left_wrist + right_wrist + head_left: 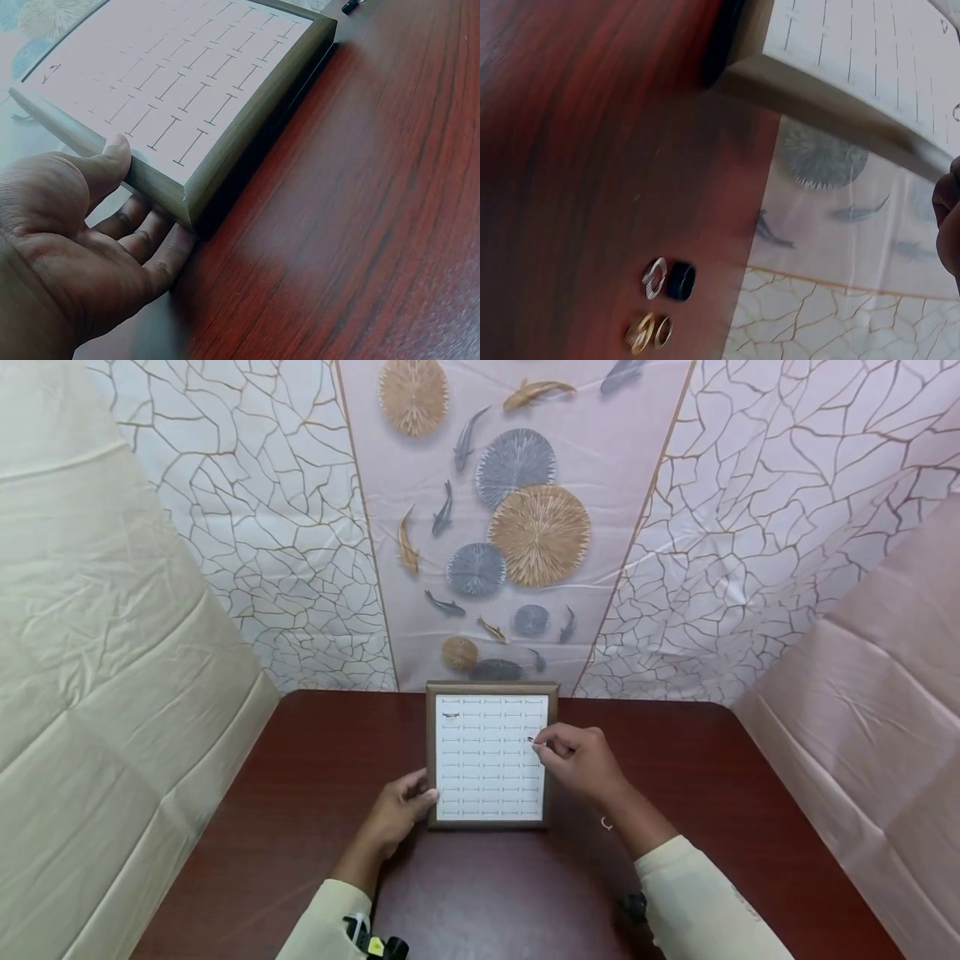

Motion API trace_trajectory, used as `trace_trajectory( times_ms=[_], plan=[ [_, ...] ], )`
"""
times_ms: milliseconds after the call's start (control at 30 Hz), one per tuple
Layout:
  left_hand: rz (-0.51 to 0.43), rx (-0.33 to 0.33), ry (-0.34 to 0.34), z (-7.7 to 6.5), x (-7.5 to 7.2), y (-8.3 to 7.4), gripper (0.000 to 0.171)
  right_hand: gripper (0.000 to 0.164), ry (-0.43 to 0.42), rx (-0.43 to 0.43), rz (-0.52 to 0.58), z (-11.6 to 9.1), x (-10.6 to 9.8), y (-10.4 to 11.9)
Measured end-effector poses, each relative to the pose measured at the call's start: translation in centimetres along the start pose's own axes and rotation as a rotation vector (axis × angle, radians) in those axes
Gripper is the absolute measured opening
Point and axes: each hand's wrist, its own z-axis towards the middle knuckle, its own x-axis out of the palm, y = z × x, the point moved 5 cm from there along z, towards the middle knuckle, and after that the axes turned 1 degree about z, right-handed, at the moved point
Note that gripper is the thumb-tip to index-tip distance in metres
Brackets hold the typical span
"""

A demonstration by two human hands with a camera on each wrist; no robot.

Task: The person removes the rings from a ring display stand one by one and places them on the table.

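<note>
A wood-framed display board point(491, 760) with a white panel and rows of short slots leans upright on the table. My left hand point(397, 814) grips its lower left edge, thumb on the front and fingers behind, as the left wrist view also shows. At the panel's right side, my right hand point(581, 762) pinches a small ring point(531, 740) against or close to a slot; whether it is inserted I cannot tell. Another ring point(451, 716) sits in a slot at the panel's upper left. Most of the right hand lies outside the right wrist view.
In the right wrist view a silver ring point(655, 278), a black ring point(681, 280) and two gold-coloured rings point(640, 334) lie on the dark red table point(570, 225). Patterned cloth point(712, 568) hangs behind the table, with pale cloth point(112, 735) at the sides.
</note>
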Motion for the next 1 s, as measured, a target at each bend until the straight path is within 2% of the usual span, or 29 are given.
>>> trace_trajectory(
  times_ms=[200,467,767,833,1000],
  plan=[
    [0.004,0.012,-0.011,0.2,-0.1,0.0,0.061,0.015,-0.024,0.049,0.019,-1.3,-1.3,-1.1],
    [-0.003,-0.012,-0.011,0.1,-0.7,-0.1,0.062,0.014,-0.018,0.116,-0.022,-3.2,-2.5,-2.8],
    [0.001,-0.024,0.003,0.0,-0.1,0.1,0.062,0.019,0.016,0.060,-0.104,-7.0,-5.2,-5.2],
    [-0.006,-0.022,0.002,0.0,0.1,0.2,0.062,0.020,0.041,0.071,-0.117,-7.9,-5.6,-5.8],
    [-0.007,-0.012,0.002,0.0,0.1,0.4,0.061,0.017,0.181,0.172,-0.124,-10.0,-5.9,-7.2]
  ],
)
